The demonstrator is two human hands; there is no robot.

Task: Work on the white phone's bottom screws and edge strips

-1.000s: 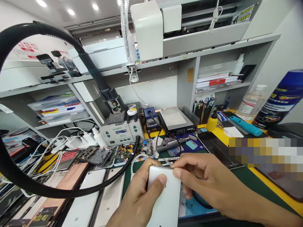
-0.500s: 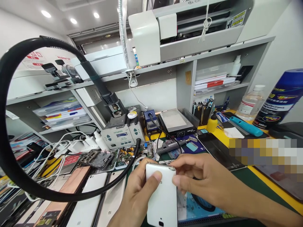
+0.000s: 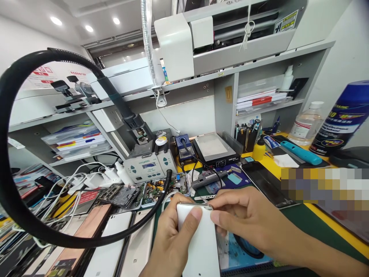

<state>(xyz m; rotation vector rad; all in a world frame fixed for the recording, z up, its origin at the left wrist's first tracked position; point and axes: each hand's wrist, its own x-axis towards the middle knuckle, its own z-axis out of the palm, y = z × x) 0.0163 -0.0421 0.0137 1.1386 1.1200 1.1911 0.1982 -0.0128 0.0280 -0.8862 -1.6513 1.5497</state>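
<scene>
At the far left, white cables (image 3: 76, 198) tangle around plugs, and a thick black hose (image 3: 5, 154) loops wide over the worktop (image 3: 331, 224). Beneath its curve lie a copper-coloured panel (image 3: 82, 227), a white panel (image 3: 111, 238) and a gold one (image 3: 140, 238), side by side. Behind them stands a grey station (image 3: 147, 169) with a small display, and small circuit parts (image 3: 157, 188) fill a tray in front of it. Next comes the left hand (image 3: 175, 238), its fingers clamped on a white phone (image 3: 201, 246), thumb flat across the upper face; the phone is at the lower middle, tilted up. At its upper right corner is the right hand (image 3: 245, 215), thumb and forefinger drawn close together (whether they grip the edge or something thin, I cannot tell). Under that hand are a blue sheet (image 3: 233, 257) and a black cable (image 3: 248, 248). Farther right lie a dark screen (image 3: 268, 184) and a teal-handled tool (image 3: 301, 152), near a blue spray can (image 3: 341, 119).
</scene>
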